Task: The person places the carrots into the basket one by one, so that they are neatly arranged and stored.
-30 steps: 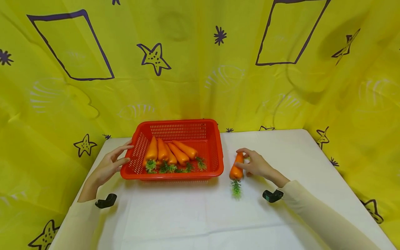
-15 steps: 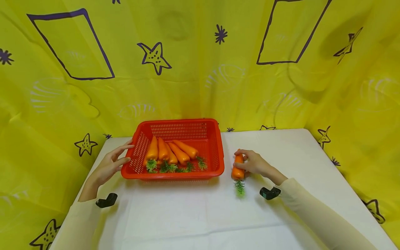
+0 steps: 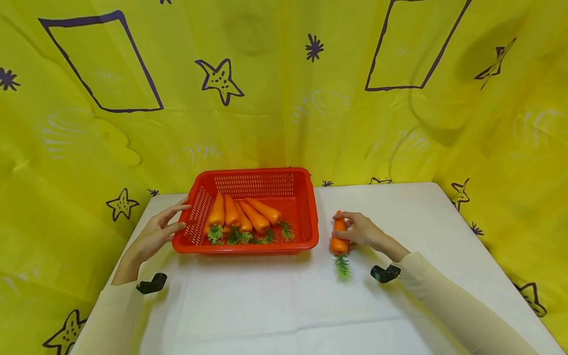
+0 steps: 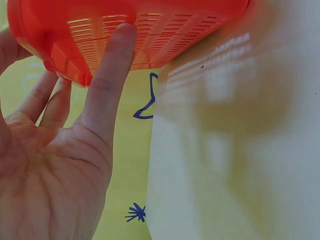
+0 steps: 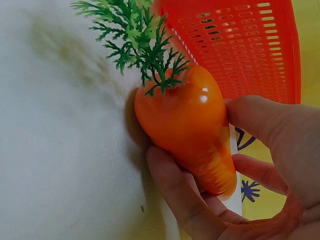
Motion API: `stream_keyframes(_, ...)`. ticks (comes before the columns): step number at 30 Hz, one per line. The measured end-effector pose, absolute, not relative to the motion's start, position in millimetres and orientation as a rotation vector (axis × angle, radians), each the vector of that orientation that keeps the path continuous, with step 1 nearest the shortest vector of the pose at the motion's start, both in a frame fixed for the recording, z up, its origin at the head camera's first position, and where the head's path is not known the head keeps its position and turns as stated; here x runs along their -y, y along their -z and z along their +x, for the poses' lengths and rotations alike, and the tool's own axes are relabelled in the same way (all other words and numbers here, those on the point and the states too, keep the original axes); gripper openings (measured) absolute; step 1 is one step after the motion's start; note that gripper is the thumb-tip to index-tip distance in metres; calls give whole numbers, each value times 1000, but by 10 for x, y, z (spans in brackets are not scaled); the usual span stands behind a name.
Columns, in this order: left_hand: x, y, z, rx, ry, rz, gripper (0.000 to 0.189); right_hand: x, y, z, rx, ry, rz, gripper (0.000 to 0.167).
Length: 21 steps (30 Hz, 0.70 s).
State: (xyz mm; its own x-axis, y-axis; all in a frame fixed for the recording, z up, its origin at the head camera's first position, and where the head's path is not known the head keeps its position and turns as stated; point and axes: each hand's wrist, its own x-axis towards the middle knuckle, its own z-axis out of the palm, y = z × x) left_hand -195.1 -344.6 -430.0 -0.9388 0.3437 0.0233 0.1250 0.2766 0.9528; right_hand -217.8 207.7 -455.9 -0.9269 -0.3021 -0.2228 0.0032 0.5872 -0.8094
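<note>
In the head view, my right hand (image 3: 361,231) holds an orange carrot (image 3: 339,244) with a green leafy top, just right of the red basket. The right wrist view shows fingers on both sides of this carrot (image 5: 187,112), its thick leafy end facing the camera. Several more carrots (image 3: 253,217) lie inside the red plastic basket (image 3: 310,217), leafy ends toward the front. My left hand (image 3: 153,239) is at the basket's left end. Up close, one of its straight fingers (image 4: 102,85) touches the slotted wall (image 4: 165,25), while others reach toward the rim.
White cloth covers the table (image 3: 248,305). A yellow curtain (image 3: 266,133) with drawn stars hangs behind and along both sides. The basket stands toward the back, near the curtain. Each wrist carries a small black camera (image 3: 385,273).
The carrot in my right hand has shifted slightly right, and its leafy end has swung a little to the right. My left hand and the basket have stayed in place.
</note>
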Motion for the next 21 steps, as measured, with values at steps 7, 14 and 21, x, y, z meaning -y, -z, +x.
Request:
stream_keyframes(7,3431,4278,-1933,-2356,-1731,449,49,-2107,4526,-2172,-2439,1287,-260,54)
stream_keyframes(14,3426,4287,-1945,-2364,-1732,469,49,-2218,4374,-2177,-2393,1291,-416,55)
stream_keyframes(21,3444,4313,-1937,-2367,-1739,471,50,-2333,4132,-2146,-2346,1282,-568,54)
